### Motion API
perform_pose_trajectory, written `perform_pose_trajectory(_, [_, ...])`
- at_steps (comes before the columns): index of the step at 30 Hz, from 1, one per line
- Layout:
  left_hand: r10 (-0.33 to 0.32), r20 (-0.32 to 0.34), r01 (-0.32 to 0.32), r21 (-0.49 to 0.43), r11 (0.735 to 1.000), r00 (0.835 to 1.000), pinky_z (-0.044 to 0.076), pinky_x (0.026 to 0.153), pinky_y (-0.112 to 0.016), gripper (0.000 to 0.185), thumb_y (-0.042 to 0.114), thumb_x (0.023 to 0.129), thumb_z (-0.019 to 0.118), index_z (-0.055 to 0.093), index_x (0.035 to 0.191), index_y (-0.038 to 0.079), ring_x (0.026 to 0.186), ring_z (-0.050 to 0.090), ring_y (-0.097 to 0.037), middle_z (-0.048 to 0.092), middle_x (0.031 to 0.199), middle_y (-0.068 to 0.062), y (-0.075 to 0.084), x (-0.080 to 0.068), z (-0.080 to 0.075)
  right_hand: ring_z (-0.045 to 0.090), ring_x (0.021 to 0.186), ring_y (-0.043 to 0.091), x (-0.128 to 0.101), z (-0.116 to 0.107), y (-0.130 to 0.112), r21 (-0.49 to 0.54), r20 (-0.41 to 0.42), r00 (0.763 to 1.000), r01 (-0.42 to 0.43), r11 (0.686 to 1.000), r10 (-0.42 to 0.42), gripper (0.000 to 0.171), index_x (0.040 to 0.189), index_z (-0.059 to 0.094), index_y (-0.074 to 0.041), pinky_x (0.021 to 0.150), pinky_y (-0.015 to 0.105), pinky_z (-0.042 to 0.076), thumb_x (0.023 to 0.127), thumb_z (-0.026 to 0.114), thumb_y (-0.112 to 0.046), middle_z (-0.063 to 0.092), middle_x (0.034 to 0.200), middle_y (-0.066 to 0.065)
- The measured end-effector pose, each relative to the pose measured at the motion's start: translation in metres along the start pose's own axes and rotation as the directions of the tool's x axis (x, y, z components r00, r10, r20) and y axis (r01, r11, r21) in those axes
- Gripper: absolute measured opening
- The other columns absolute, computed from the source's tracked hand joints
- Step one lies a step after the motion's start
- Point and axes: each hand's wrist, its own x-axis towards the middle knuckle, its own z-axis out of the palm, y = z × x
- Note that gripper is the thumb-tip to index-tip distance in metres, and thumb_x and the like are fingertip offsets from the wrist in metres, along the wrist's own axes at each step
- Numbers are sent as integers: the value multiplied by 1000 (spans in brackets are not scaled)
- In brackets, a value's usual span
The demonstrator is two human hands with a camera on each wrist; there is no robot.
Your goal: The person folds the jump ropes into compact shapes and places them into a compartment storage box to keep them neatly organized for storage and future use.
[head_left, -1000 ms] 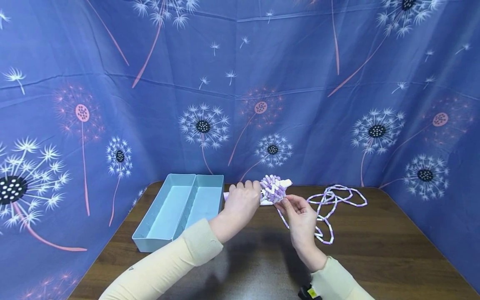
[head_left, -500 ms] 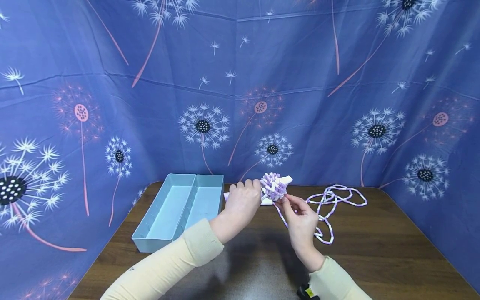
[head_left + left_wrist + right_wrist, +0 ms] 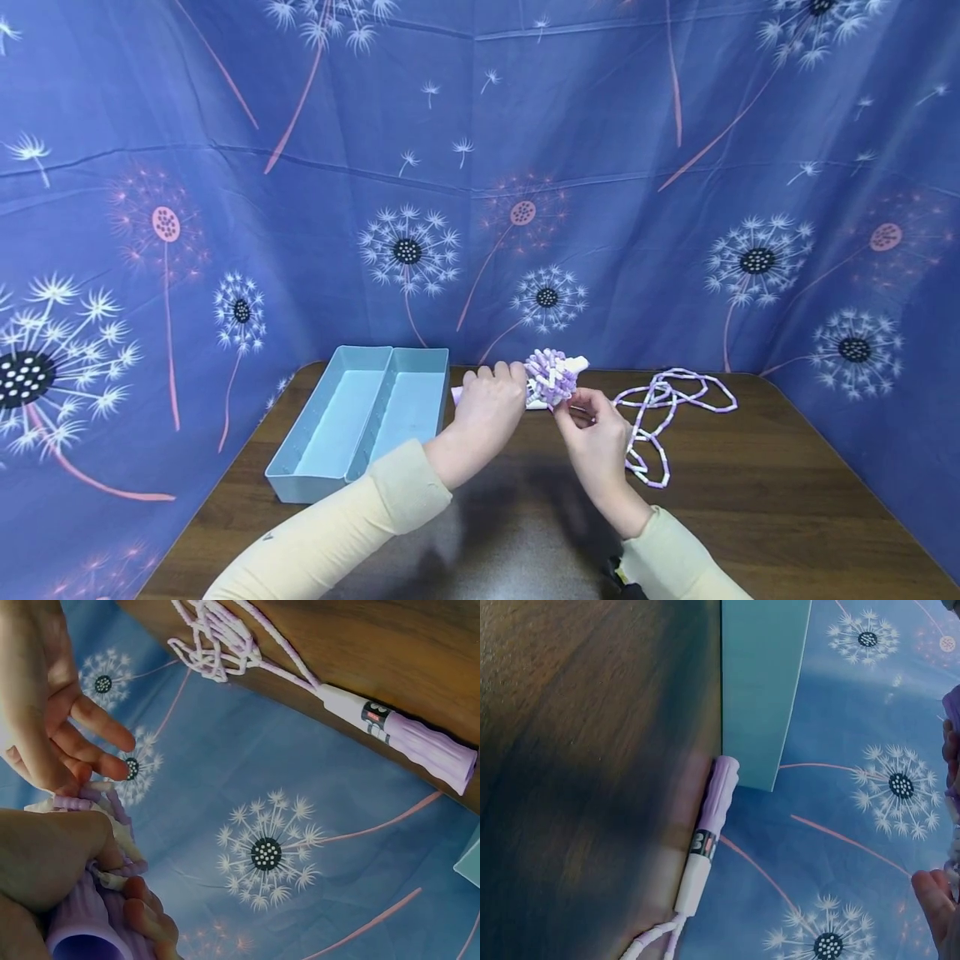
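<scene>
The far handle (image 3: 431, 750) bore an illegible black label (image 3: 374, 716). The left hand (image 3: 487, 404) curled round the near handle (image 3: 79, 906); the right hand (image 3: 602, 442) pinched the beaded rope (image 3: 551, 375) slightly farther left than earlier.

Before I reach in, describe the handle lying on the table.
On the brown table stand two blue compartments. Right of them lies a purple-and-white handle with a black band. Unlike the other handle, gripped by the left hand, it lies untouched.

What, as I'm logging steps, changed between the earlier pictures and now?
The right hand has shifted slightly left at the bundled rope; the strand seen left of that hand no longer shows there. The left hand keeps its grip; the blue box and looped rope stayed put.
</scene>
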Motion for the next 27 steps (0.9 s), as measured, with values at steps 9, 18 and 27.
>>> perform_pose_trajectory(9, [34,13,-34,-23,999,999,36,45,-30,14,20,80,64,53,74,14,51,54,-18,53,61,-2,1,-2,2,62,62,4,-8,2,44,-56,39,996,80,995,-78,12,75,59,-3,56,14,50,66,66,3,65,68,5])
perform_pose_trajectory(18, [52,-1,-52,-34,998,999,36,43,-30,25,32,72,73,55,75,14,50,54,-17,56,63,0,-3,0,3,55,62,-2,-5,-7,54,-13,99,982,164,986,-162,9,76,57,-3,54,12,48,67,59,-3,64,67,4])
perform_pose_trajectory(27, [57,79,-51,-69,996,995,37,44,-31,32,38,73,74,55,79,13,53,55,-18,56,65,-1,-1,-1,-4,51,64,-7,-5,-14,51,76,159,975,147,986,-157,18,76,54,0,55,8,46,65,66,9,57,67,5])
